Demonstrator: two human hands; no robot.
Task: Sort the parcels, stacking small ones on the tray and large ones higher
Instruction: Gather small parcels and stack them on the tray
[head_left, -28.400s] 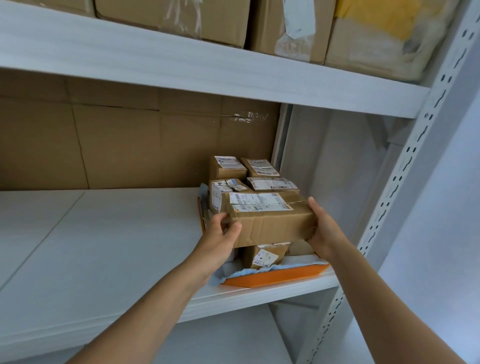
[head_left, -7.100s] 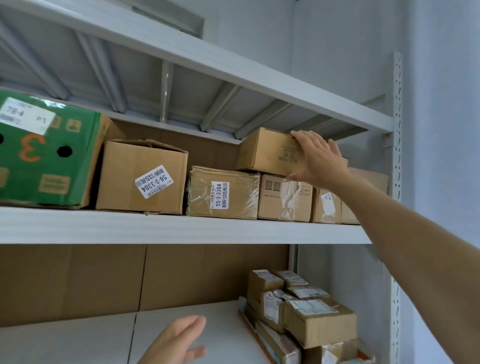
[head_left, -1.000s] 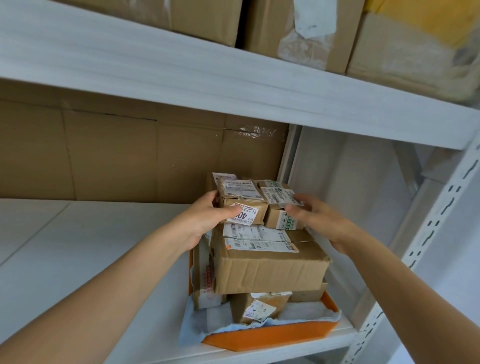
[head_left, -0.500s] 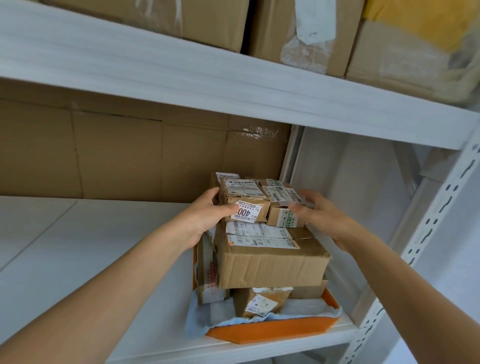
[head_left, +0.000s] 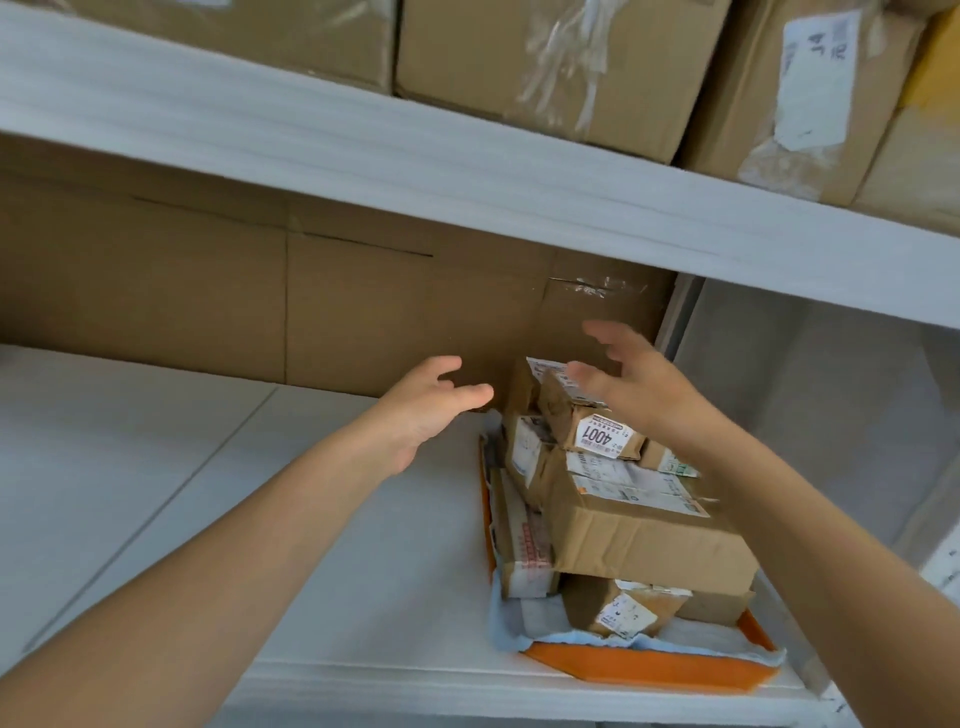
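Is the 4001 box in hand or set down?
Set down: 4001 box rests atop other parcels in the tray; left hand and right hand are spread open, gripping nothing.

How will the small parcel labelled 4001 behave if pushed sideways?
The 4001 parcel probably tips or slides easily: it lies tilted atop the stack. Being small, it is likely light. Its creased cardboard may dent under a firm grip.

Parcel storeroom or sorting depot.
Marked out by white shelving (head_left: 467, 171) loaded with large taped brown cardboard boxes (head_left: 550, 67) bearing numbered stickers, and by small labelled brown cardboard parcels (head_left: 639, 535) heaped on a flat orange plastic tray (head_left: 649, 667) below.
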